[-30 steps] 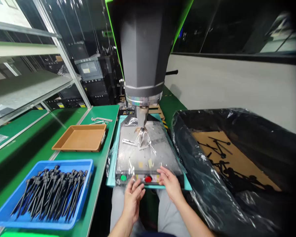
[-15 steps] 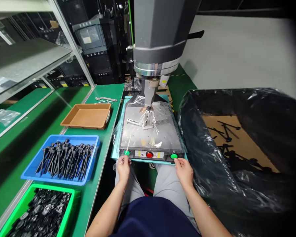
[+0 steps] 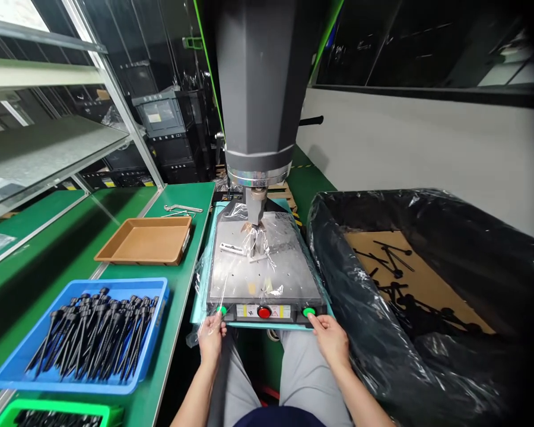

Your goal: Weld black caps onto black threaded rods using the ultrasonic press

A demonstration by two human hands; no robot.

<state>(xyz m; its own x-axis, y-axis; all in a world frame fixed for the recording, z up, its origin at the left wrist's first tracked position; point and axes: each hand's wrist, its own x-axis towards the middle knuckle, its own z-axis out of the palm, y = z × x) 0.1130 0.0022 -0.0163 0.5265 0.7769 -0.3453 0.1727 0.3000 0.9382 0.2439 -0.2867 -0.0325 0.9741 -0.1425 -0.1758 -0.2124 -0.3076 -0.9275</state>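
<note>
A press machine with a grey column [image 3: 254,89] stands over a metal base plate [image 3: 262,267] wrapped in clear film. Its horn [image 3: 254,207] rests on a small part at the plate's middle. The front panel carries two green buttons [image 3: 222,310] [image 3: 308,311] and a red one [image 3: 263,312]. My left hand [image 3: 212,337] touches the left green button with its fingers curled. My right hand [image 3: 329,337] presses a thumb at the right green button. Neither hand holds anything.
A blue tray [image 3: 9,379] of black pins sits on the green bench at left, a green bin [image 3: 48,412] below it, an empty brown tray [image 3: 142,242] and wrenches [image 3: 182,209] behind. A black-lined box [image 3: 382,356] with black parts on cardboard stands at right.
A second ago both hands were together by the red button; they spread apart to the two green buttons. The horn has come down onto the part. My view tilted down and back up.
</note>
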